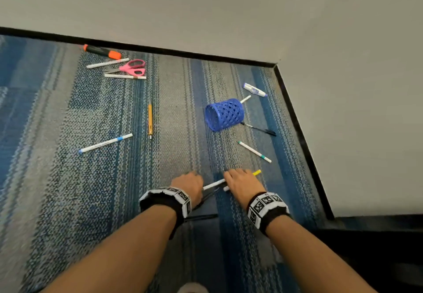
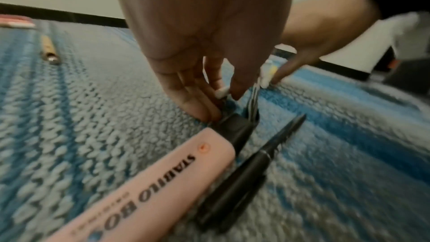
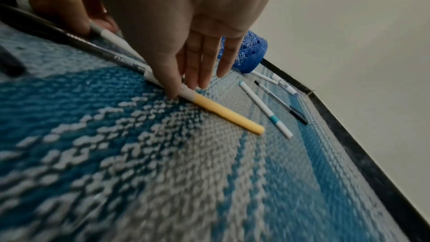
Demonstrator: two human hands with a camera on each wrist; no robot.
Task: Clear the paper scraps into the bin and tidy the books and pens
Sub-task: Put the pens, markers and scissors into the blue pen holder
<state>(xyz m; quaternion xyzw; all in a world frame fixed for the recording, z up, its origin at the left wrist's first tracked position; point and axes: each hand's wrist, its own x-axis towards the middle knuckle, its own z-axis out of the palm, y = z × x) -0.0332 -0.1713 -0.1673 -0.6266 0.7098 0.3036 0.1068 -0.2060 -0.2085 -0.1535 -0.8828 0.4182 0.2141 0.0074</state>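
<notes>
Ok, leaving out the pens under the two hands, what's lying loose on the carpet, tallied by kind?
White felt pens: 5
Black pen: 1
Orange highlighter: 1
Yellow pencil: 1
Pink scissors: 1
White-and-purple stick: 1
Blue pen cup: 1
Total: 11

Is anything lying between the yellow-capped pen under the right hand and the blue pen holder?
Nothing visible. Bare carpet separates the yellow-capped pen from the tipped-over blue pen holder; the teal-banded pen lies just right of that line.

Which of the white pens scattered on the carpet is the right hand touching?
The yellow-capped pen: the right hand rests its fingertips on its white barrel. The teal-banded pen lies apart, untouched.
</notes>
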